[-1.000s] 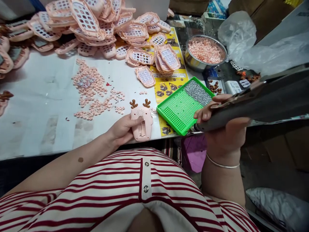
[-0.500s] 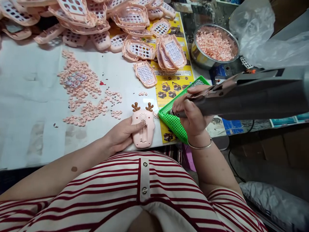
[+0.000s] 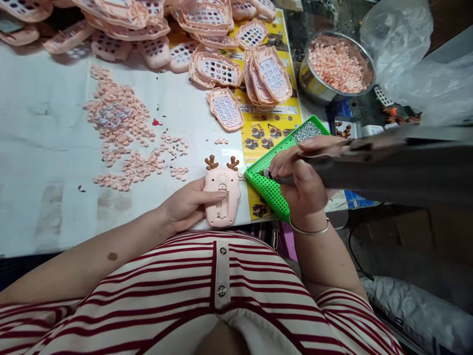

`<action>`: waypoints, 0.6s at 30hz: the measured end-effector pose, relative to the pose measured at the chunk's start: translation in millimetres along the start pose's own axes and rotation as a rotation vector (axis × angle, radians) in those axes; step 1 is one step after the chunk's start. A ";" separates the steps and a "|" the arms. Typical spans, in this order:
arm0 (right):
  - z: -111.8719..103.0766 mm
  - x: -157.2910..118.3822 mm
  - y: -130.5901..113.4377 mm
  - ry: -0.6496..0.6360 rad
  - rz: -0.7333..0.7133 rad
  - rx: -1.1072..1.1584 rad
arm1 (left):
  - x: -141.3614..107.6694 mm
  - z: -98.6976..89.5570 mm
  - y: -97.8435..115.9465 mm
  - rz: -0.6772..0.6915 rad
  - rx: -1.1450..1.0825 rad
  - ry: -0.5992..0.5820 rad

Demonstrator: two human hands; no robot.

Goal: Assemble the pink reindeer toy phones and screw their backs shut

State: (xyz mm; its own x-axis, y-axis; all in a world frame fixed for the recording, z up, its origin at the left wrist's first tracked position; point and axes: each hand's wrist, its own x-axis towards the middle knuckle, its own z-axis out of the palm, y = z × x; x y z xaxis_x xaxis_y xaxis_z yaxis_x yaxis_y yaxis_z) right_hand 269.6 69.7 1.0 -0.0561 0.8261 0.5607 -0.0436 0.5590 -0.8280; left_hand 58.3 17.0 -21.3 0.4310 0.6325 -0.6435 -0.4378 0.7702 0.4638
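A pink toy phone casing [image 3: 231, 207] with two brown antlers lies back side up at the table's front edge, its long recess showing. My left hand [image 3: 188, 202] grips its left side, thumb across the recess. My right hand [image 3: 303, 177] is wrapped round the front end of a large grey power tool [image 3: 388, 162], over a green perforated tray [image 3: 271, 192]. The tool's tip points left, near the tray's left side. Small silvery pieces [image 3: 307, 130] fill the tray's far corner.
Small pink parts [image 3: 121, 113] are scattered on the white table covering [image 3: 48, 138]. Pink shells [image 3: 210, 24] are piled along the back, with a stack [image 3: 273, 74] on yellow printed sheet. A steel bowl [image 3: 321, 91] of pink pieces stands back right, beside clear plastic bags [image 3: 399, 39].
The view has shifted slightly. My left thumb has slid a little down and right on the casing. My right hand and the tool are slightly lower and farther right in view.
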 end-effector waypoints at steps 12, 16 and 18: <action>36.6 -0.2 -36.8 0.005 -0.060 0.133 | 2.1 3.5 -2.1 0.046 0.019 -0.085; 39.7 3.7 -35.8 -0.004 -0.021 0.158 | 3.4 1.2 -1.4 0.038 0.031 -0.108; 40.2 5.0 -34.8 -0.038 -0.037 0.232 | 3.7 0.8 -0.8 0.026 0.035 -0.103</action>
State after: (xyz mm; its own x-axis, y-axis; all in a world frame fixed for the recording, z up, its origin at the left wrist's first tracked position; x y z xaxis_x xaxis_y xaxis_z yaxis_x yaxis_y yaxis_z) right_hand 230.7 51.6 32.9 -0.0880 0.7997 0.5939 -0.2744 0.5537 -0.7862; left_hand 60.9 18.7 -23.5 0.4999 0.6559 -0.5656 -0.4231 0.7548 0.5013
